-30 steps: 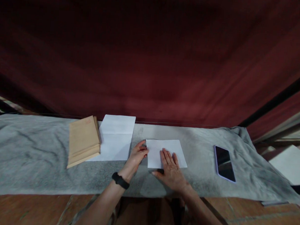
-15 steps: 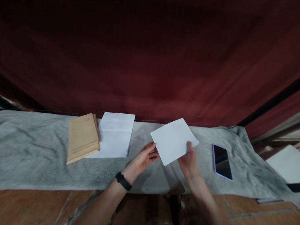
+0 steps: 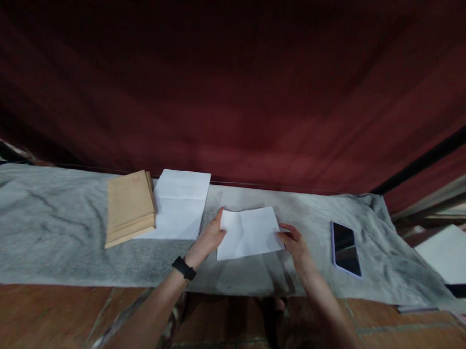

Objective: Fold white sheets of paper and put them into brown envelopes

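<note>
A folded white paper (image 3: 248, 232) is held a little above the grey cloth (image 3: 60, 244) between both hands. My left hand (image 3: 209, 238), with a black band on the wrist, grips the paper's left edge. My right hand (image 3: 297, 245) pinches its right edge. The sheet sags slightly in the middle. To the left lies a creased white sheet (image 3: 181, 203) flat on the cloth, and beside it a stack of tan envelopes (image 3: 129, 207).
A phone (image 3: 344, 248) with a pale case lies screen-up on the cloth at the right. A white sheet (image 3: 449, 253) rests at the far right edge. A dark red curtain hangs behind the cloth-covered ledge; a tiled floor shows below.
The paper lay flat under both hands, then my right hand lifted and turned it in the air. Now both hands hold it by its side edges, lower and level.
</note>
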Available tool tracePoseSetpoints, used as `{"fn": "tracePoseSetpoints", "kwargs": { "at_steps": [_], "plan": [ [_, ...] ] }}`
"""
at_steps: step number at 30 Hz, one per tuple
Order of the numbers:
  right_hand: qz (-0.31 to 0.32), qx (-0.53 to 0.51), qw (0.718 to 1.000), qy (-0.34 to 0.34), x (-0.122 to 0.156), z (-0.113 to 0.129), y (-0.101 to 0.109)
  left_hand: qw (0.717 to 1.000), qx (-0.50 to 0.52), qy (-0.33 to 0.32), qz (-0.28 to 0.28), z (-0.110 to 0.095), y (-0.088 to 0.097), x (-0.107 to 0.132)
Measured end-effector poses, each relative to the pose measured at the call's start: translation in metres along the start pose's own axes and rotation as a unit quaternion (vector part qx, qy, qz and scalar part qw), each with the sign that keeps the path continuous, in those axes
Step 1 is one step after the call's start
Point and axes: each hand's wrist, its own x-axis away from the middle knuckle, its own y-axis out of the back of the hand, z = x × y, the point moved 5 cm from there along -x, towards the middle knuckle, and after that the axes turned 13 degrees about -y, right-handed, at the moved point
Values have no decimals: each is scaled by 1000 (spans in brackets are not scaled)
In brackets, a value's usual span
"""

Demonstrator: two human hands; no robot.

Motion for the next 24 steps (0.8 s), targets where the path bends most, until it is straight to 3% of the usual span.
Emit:
{"fn": "tracePoseSetpoints", "kwargs": {
  "at_steps": [2, 5, 8, 11, 14, 20, 22, 24],
  "plan": [
    [-18, 121, 991, 58, 0, 0, 1, 995, -96, -11, -8, -1, 2, 2],
    [-65, 344, 923, 163, 7, -1, -2, 971, -227, -72, 37, -11, -6, 9],
    [-82, 468, 858, 198, 12, -5, -6, 913, -374, -154, 59, -23, -19, 20],
    [-74, 531, 820, 197, 15, -7, -10, 853, -467, -221, 68, -29, -38, 32],
    [-72, 559, 802, 198, 16, -7, -12, 829, -472, -275, 120, -26, -61, 44],
    [-126, 570, 764, 274, 22, 2, -14, 834, -433, -295, 172, -18, -83, 56],
    [-118, 529, 781, 311, 25, 4, -24, 830, -433, -302, 180, -18, -86, 57],
    [-71, 472, 816, 327, 27, 2, -40, 819, -445, -308, 191, -18, -88, 57]
  ]
}}
